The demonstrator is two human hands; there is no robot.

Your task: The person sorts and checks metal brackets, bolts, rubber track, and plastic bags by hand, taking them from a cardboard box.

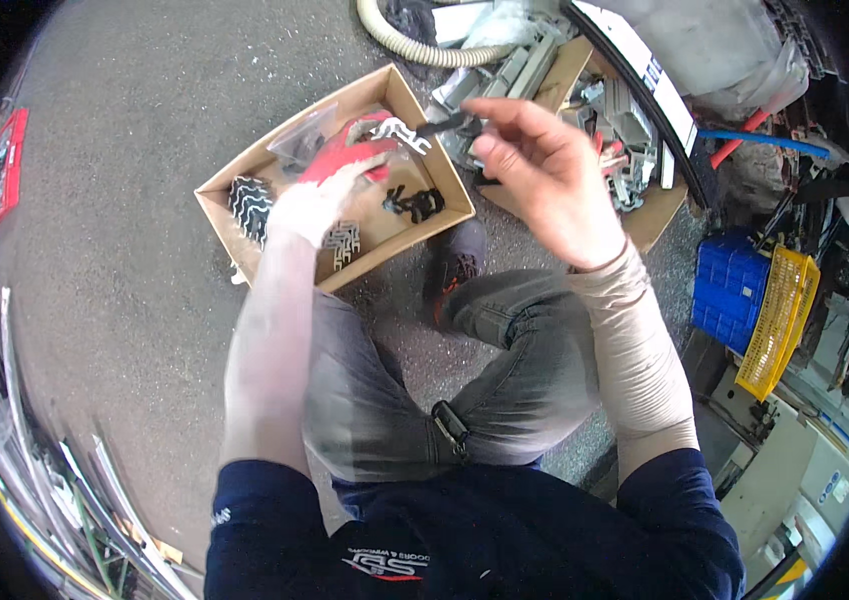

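Lettering marks the shirt; the box holds wavy strips; right hand pinches a black piece; left hand, can't tell its grip.

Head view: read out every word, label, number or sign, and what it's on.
Dark shirt: chest lettering with a red stroke; printed words I don't copy out.
Shirt sleeve: white marks, too blurred to read.
Sticker on pale housing: too small to read.
White panel: dark marks, too small.
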